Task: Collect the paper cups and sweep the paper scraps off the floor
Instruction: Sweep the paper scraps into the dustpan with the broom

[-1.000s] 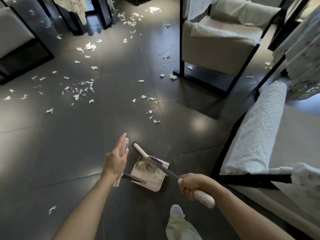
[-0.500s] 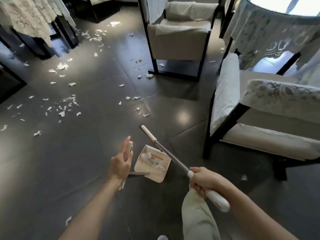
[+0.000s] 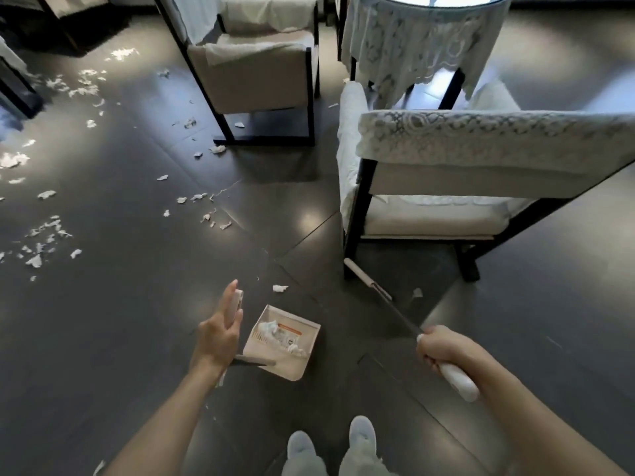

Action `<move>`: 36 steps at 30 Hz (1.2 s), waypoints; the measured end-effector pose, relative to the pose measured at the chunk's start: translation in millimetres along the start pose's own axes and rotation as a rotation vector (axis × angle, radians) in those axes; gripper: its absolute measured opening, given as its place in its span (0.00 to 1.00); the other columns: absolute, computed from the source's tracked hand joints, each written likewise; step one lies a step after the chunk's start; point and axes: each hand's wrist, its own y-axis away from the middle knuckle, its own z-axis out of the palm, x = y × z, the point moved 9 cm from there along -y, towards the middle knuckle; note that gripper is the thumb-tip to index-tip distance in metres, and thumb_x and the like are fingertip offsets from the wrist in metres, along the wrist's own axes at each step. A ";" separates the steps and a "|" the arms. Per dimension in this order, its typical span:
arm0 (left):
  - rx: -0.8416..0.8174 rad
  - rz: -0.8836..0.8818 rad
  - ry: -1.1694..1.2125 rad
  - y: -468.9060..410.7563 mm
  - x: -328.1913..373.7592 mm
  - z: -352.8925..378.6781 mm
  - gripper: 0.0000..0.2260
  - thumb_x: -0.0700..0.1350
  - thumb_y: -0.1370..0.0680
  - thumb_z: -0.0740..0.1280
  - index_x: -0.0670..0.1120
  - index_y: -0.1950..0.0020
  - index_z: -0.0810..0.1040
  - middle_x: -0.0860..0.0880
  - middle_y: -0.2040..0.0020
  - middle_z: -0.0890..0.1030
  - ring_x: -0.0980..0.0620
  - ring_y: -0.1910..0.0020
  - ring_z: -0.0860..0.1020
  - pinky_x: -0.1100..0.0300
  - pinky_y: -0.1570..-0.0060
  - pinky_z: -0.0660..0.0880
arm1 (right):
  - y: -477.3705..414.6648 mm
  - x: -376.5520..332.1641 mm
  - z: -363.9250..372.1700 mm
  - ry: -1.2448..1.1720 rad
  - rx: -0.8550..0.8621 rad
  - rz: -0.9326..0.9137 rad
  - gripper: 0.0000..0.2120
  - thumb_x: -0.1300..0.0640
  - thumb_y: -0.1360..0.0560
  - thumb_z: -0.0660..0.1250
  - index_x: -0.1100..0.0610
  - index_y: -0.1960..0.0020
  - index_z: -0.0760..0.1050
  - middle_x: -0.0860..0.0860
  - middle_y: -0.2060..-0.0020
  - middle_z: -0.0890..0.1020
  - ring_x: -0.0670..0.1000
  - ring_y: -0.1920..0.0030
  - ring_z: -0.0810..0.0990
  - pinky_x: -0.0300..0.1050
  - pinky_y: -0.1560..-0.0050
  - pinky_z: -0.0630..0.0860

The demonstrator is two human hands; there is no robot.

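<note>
My left hand (image 3: 220, 333) grips the pale upright handle (image 3: 236, 304) of a beige dustpan (image 3: 307, 352) that rests on the dark floor and holds some white scraps. My right hand (image 3: 443, 348) grips the white handle of a broom (image 3: 395, 310); its shaft runs up-left and its white head (image 3: 359, 273) lies on the floor beside the near chair's front leg. Two paper scraps lie close by, one (image 3: 280, 288) just beyond the dustpan and one (image 3: 416, 292) right of the broom. Many more scraps (image 3: 41, 242) are scattered over the left floor. No paper cup shows.
A white-cushioned chair with a black frame (image 3: 364, 187) stands close on the right, another chair (image 3: 254, 77) further back. A round table under a lace cloth (image 3: 405, 46) stands behind them. Dark furniture lines the far left. My shoes (image 3: 330, 444) show at the bottom.
The view has turned right. My right hand has swung the broom head to the right, from in front of the dustpan toward the near chair's leg. The dustpan stays in my left hand.
</note>
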 end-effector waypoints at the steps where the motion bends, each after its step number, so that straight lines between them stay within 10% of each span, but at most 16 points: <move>1: -0.003 -0.002 -0.004 4.2 4.3 7.1 0.24 0.42 0.20 0.62 0.56 0.26 0.64 0.42 0.39 0.79 0.38 0.44 0.79 0.48 0.45 0.72 | -3.0 17.8 -9.5 -0.024 0.010 0.030 0.15 0.65 0.31 0.60 0.63 0.46 0.74 0.56 0.71 0.78 0.51 0.73 0.74 0.41 0.69 0.72; 10: 0.044 -0.001 0.012 26.3 36.8 40.5 0.24 0.40 0.21 0.63 0.54 0.27 0.65 0.39 0.40 0.79 0.36 0.46 0.79 0.47 0.50 0.71 | -49.4 116.8 -82.6 -0.150 0.081 0.189 0.07 0.69 0.32 0.59 0.65 0.67 0.74 0.56 0.80 0.74 0.54 0.75 0.72 0.43 0.69 0.70; 15: 0.054 -0.004 0.027 31.6 34.4 39.1 0.24 0.39 0.21 0.63 0.55 0.28 0.66 0.43 0.39 0.79 0.40 0.45 0.80 0.49 0.50 0.72 | -103.3 131.5 -81.9 -0.161 0.036 0.219 0.08 0.70 0.30 0.58 0.63 0.51 0.67 0.58 0.75 0.74 0.52 0.80 0.70 0.43 0.72 0.68; 21: 0.063 -0.069 -0.015 31.4 12.4 21.5 0.23 0.40 0.21 0.63 0.56 0.27 0.65 0.41 0.42 0.80 0.38 0.51 0.80 0.55 0.55 0.68 | -47.2 56.0 4.6 0.103 -0.183 0.111 0.09 0.68 0.28 0.59 0.62 0.66 0.71 0.58 0.61 0.77 0.56 0.59 0.76 0.45 0.60 0.70; 26: 0.033 -0.079 -0.062 25.6 -14.0 -2.0 0.23 0.41 0.21 0.63 0.55 0.27 0.66 0.38 0.43 0.81 0.35 0.53 0.80 0.52 0.57 0.68 | 4.2 -10.1 63.8 0.177 -0.251 0.046 0.12 0.65 0.27 0.58 0.59 0.68 0.71 0.52 0.70 0.74 0.48 0.71 0.72 0.37 0.74 0.65; 36: -0.083 -0.045 -0.037 -11.5 -65.4 -57.5 0.26 0.40 0.21 0.63 0.59 0.27 0.62 0.42 0.43 0.81 0.40 0.50 0.81 0.51 0.50 0.74 | -4.2 -112.7 138.8 -0.436 -0.357 0.203 0.13 0.69 0.24 0.54 0.61 0.66 0.64 0.50 0.83 0.65 0.44 0.86 0.63 0.32 0.84 0.62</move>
